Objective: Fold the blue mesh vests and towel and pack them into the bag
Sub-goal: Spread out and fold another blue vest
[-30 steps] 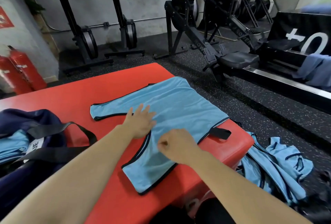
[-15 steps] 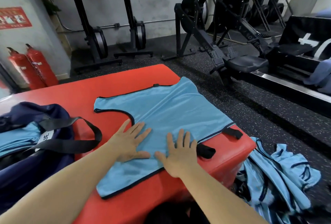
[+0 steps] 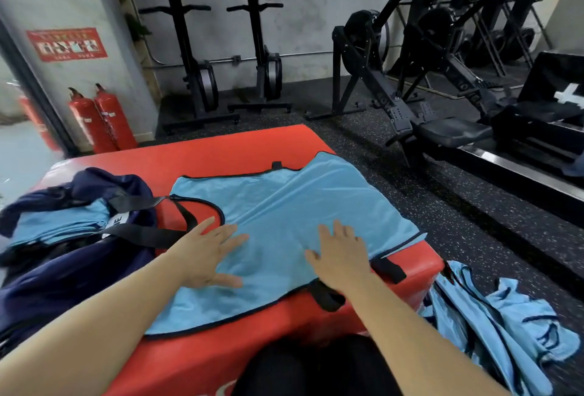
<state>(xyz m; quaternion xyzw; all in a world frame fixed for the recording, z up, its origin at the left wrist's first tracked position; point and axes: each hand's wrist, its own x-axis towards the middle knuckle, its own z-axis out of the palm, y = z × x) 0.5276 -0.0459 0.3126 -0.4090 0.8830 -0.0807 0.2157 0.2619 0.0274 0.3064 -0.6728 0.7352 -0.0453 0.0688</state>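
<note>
1. While the left hand [image 3: 205, 253] and the right hand [image 3: 341, 256] lie flat side by side, fingers straight and spread, both press on the blue mesh vest [image 3: 300, 206] and grip nothing.
2. That vest is spread open across the red padded box [image 3: 221, 152], with one black-trimmed edge near the person.
3. A navy bag [image 3: 63, 272] sits on the box, just left of the vest, with folded blue vests [image 3: 63, 225] inside.
4. More blue vests [image 3: 505, 326] lie heaped on the floor, right of the box.
5. Two red fire extinguishers [image 3: 104, 117] stand by the wall.
</note>
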